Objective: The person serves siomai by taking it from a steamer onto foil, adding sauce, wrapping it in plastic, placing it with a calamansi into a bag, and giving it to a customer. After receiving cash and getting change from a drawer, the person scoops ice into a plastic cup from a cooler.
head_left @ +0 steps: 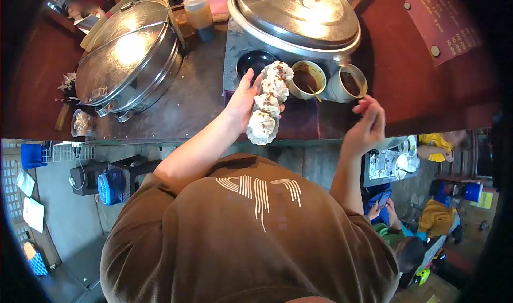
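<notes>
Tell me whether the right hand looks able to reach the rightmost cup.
Probably yes: the right hand looks empty and is close to the rightmost cup, which is uncovered, with nothing visible between them.

The person wears a brown short-sleeved fabric shirt [251, 249] marked with thin white parallel lines [261, 193], some curved, others running straight.
</notes>
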`<state>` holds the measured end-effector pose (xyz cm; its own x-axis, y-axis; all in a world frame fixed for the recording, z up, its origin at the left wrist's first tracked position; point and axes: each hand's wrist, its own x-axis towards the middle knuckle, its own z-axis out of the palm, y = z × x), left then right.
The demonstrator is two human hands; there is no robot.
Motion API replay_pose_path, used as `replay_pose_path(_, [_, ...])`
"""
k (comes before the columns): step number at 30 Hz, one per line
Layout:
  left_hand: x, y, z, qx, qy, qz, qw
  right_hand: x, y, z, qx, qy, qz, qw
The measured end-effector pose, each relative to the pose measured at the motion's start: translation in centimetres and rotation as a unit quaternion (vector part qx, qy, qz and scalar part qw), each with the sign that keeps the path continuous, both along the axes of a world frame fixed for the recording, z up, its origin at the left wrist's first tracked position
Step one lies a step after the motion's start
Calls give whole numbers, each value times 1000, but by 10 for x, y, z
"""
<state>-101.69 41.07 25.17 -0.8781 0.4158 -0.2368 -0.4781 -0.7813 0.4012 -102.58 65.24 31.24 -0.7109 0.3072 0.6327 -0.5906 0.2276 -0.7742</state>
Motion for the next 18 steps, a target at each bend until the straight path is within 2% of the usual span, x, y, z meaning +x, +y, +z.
replay_pose_path(1, [1, -2, 2, -1, 4, -4, 1000, -9, 17, -3, 26, -40, -76, 996])
replay_pose_path(4, [1, -8, 1, -3, 0, -28, 1000, -42, 57, -27, 83, -155, -169, 970])
replay_pose_path(7, [5, -13, 7, -16, -8, -51, 999, -68, 88, -64, 154, -259, -137, 944])
replay_pose_path(10, [7, -21, 9, 26, 2, -98, 995, -81, 102, -83, 307, -149, -180, 923])
replay_pose_path(11, [10, -24, 9, 5, -8, -101, 995, -70, 91, -66, 288, -215, -156, 920])
replay_pose_path(14, [14, -30, 6, -1, -24, -131, 991, -51, 73, -47, 389, -118, -239, 882])
replay_pose_path(15, [14, -30, 5, -21, -35, -137, 990, -44, 67, -35, 366, -157, -184, 899])
replay_pose_path(17, [17, -37, -1, -1, -39, -160, 986, -25, 33, -6, 366, -81, 11, 927])
replay_pose_path(18, [19, -39, -4, 8, -43, -173, 984, -18, 13, 2, 280, -145, 170, 934])
